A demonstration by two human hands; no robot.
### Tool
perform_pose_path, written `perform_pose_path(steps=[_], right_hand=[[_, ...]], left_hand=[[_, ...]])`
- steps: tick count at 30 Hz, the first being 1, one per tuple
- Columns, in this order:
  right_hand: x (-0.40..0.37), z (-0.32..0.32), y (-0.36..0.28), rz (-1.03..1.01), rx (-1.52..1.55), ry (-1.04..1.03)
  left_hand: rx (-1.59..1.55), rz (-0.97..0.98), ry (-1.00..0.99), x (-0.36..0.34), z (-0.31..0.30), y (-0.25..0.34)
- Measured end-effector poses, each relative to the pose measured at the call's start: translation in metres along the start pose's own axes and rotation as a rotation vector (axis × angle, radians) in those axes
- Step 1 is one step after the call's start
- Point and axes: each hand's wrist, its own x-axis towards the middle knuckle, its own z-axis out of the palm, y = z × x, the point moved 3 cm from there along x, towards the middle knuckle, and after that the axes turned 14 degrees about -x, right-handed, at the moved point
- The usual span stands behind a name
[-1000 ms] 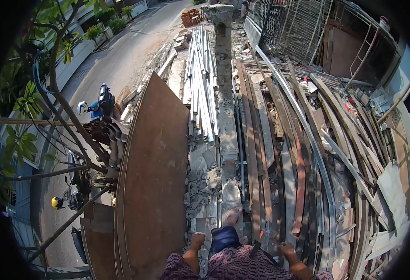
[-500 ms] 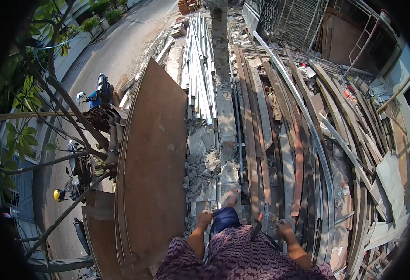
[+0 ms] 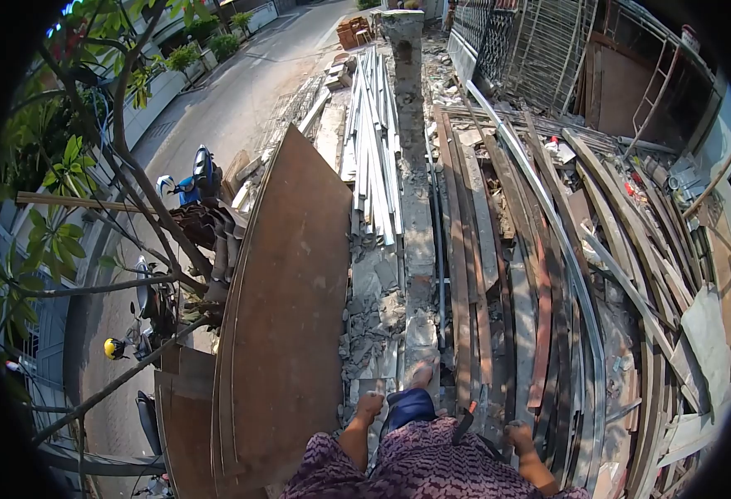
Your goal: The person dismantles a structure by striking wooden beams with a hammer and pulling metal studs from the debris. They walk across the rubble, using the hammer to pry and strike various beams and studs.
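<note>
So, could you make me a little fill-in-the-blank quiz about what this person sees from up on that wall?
1. The helmet is ___.
2. The farther motorbike is ___.
3. The big brown board lies on the person's ___ side of the broken wall.
4. The left hand is closed in a ___.
Missing words: yellow; blue; left; fist.

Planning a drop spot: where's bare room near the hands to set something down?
Bare: the face of the brown board, bordered by stacked roof tiles and rubble; the narrow wall top between rubble and planks. Crowded: the planks right of the wall and the rubble itself.
</note>
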Motion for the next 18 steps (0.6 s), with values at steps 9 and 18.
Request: perform_pose_path(steps=[9, 18], right_hand=[[0.021, 0.009, -0.013, -0.067, -0.043, 0.019], [-0.004, -0.002, -0.027, 0.021, -0.042, 0.013]], left_hand=[[-0.06, 0.013, -0.156, 0.034, 0.002, -0.001], [0.122, 0.039, -0.041, 0.018, -0.002, 0.016]])
